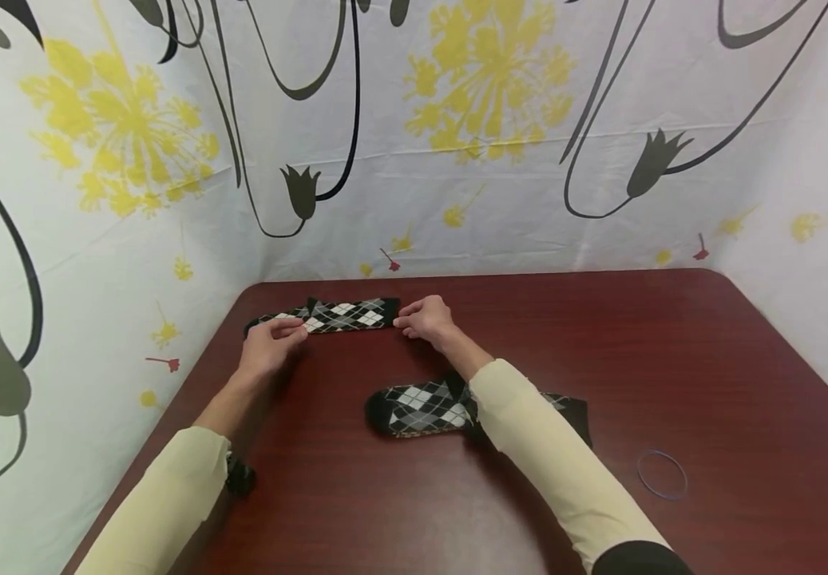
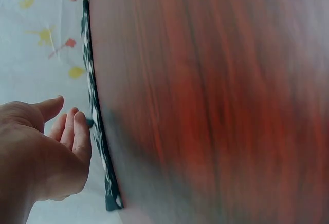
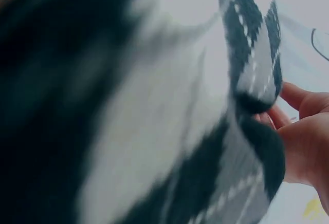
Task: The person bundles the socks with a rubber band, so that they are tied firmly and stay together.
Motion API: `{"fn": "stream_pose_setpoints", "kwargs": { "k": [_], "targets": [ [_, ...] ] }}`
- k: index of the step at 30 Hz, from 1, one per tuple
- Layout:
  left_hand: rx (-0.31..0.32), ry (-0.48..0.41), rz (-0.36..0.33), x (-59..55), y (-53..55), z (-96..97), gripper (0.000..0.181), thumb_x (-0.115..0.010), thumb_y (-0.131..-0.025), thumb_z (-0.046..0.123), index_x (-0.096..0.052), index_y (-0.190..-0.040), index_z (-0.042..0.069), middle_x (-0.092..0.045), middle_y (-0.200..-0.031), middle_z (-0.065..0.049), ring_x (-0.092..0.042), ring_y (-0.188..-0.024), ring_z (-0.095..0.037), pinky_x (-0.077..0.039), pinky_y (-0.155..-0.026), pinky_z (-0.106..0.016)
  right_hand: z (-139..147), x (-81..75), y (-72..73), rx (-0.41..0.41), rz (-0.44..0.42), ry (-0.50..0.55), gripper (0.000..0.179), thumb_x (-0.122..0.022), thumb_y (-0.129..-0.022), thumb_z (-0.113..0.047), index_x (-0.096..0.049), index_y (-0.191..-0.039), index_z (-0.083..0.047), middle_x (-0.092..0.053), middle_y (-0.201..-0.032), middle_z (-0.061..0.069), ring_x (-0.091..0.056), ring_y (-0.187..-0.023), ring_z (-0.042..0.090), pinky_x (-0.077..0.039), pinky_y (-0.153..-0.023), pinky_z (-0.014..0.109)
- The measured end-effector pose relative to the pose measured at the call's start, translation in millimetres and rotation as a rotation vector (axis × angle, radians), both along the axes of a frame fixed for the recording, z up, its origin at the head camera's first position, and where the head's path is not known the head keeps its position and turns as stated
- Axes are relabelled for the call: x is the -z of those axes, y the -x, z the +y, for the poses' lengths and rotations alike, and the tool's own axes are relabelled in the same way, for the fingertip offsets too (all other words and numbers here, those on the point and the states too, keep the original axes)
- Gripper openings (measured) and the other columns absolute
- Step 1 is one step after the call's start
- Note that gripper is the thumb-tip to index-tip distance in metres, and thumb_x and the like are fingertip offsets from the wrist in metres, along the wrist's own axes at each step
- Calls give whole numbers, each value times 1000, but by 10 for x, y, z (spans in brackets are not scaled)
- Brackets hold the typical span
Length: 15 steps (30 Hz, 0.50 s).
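A black, grey and white argyle sock (image 1: 349, 315) lies flat along the table's far left edge. My left hand (image 1: 268, 345) is over its left half, fingertips touching or just above it; the left wrist view shows that hand (image 2: 56, 142) with thumb and fingers apart. At the sock's black right end, my right hand (image 1: 428, 319) has its fingertips at the edge, fingers loosely bent. A second argyle sock (image 1: 424, 407) lies nearer, partly hidden under my right forearm. Blurred argyle knit (image 3: 149, 121) fills much of the right wrist view, with the right hand (image 3: 306, 136) beyond it.
The dark red wooden table (image 1: 672, 343) carries a thin bluish ring-shaped band (image 1: 662, 474) to the right of the near sock. White cloth with flower prints (image 1: 457, 216) hangs behind and at both sides. A black device (image 1: 239, 477) is on my left wrist.
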State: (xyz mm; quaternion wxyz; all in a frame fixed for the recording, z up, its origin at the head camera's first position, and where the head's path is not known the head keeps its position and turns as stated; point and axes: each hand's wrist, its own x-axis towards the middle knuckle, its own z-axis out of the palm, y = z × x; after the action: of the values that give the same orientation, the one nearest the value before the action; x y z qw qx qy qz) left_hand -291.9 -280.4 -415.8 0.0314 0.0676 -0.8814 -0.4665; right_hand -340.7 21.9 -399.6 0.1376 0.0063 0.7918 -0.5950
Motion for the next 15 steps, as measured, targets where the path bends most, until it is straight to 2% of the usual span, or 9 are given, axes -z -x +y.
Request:
{"fn": "stream_pose_setpoints", "kwargs": {
  "k": [5, 9, 12, 15],
  "targets": [
    [-55, 23, 34, 16, 23, -188, 39, -73, -103, 20, -69, -137, 2, -74, -127, -19, -61, -132, -32, -40, -116, -47, -92, 37, 32, 10, 62, -101, 24, -81, -96, -7, -79, -119, 1, -79, -105, 16, -77, -91, 28, -62, -83, 37],
    [-117, 53, 60, 51, 55, -306, 40, -75, -102, 17, -69, -137, 0, -73, -128, -20, -64, -129, -33, -43, -114, -47, -134, 547, 524, 19, 89, -170, 21, -88, -89, -12, -83, -109, -7, -80, -89, 7, -75, -74, 17, -61, -68, 33],
    [-173, 93, 55, 85, 80, -396, 42, -75, -102, 18, -68, -139, 1, -72, -131, -18, -67, -124, -34, -45, -111, -48, -176, 943, 903, 35, 118, -226, 16, -92, -85, -16, -85, -100, -14, -77, -76, -1, -74, -69, 15, -61, -67, 34],
    [-214, 141, 50, 100, 98, -459, 42, -74, -102, 19, -68, -141, 3, -72, -133, -18, -67, -124, -36, -42, -113, -50, -211, 991, 956, 59, 133, -284, 13, -92, -85, -18, -86, -96, -17, -75, -70, -3, -74, -68, 15, -61, -73, 37]
  ]
}}
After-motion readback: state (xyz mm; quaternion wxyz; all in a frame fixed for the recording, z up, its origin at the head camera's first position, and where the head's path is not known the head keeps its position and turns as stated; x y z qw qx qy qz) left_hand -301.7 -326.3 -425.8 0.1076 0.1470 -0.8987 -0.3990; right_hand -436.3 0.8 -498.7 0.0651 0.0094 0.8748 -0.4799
